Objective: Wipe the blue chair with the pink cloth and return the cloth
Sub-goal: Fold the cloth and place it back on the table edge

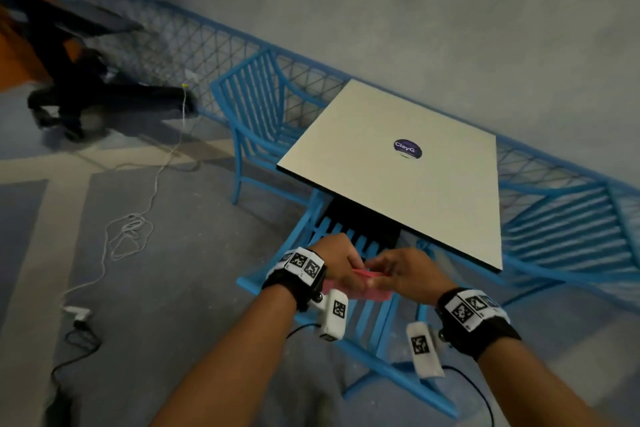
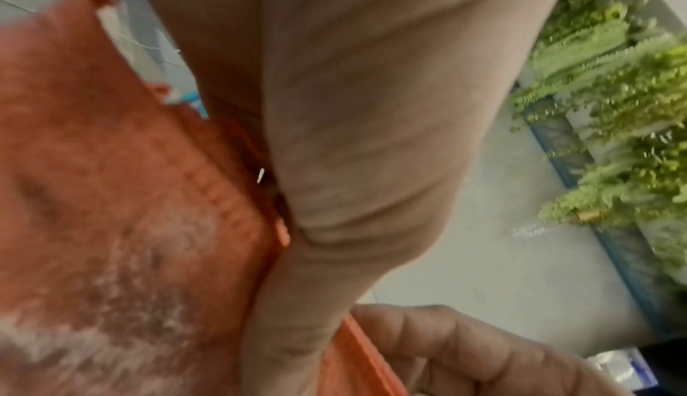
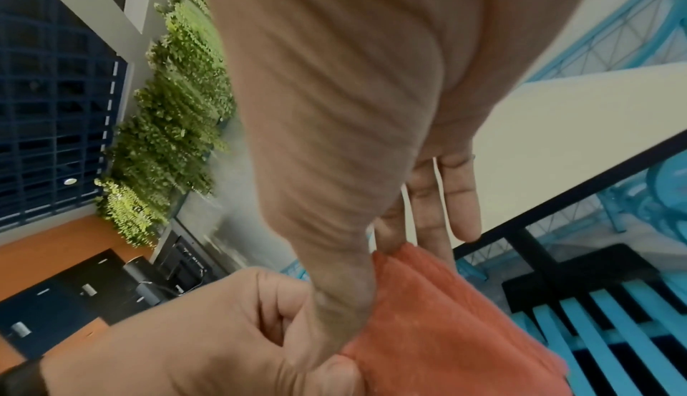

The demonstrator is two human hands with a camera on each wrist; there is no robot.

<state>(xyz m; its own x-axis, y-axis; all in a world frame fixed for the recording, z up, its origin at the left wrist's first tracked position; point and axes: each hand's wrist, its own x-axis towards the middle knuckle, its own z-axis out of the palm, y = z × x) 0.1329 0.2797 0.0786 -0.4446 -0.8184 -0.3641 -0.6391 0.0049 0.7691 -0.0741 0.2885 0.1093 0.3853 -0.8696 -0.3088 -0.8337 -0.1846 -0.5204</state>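
Observation:
Both my hands hold the pink cloth [image 1: 370, 282] together above the slatted seat of the near blue chair [image 1: 367, 319], which is tucked under the table. My left hand [image 1: 341, 262] grips the cloth's left side with curled fingers. My right hand [image 1: 394, 270] pinches its upper edge between thumb and forefinger; the other fingers stay straight. The cloth [image 2: 122, 211] fills the left wrist view, looking orange-pink with pale patches. In the right wrist view the cloth [image 3: 446, 323] hangs over the chair's blue slats [image 3: 609, 329].
A cream square table [image 1: 398, 163] with a dark round sticker stands just ahead. More blue chairs sit at its left [image 1: 252, 107] and right [image 1: 571, 225]. A blue lattice fence [image 1: 180, 35] runs along the grey wall. White cable [image 1: 138, 218] and a plug lie on the floor at left.

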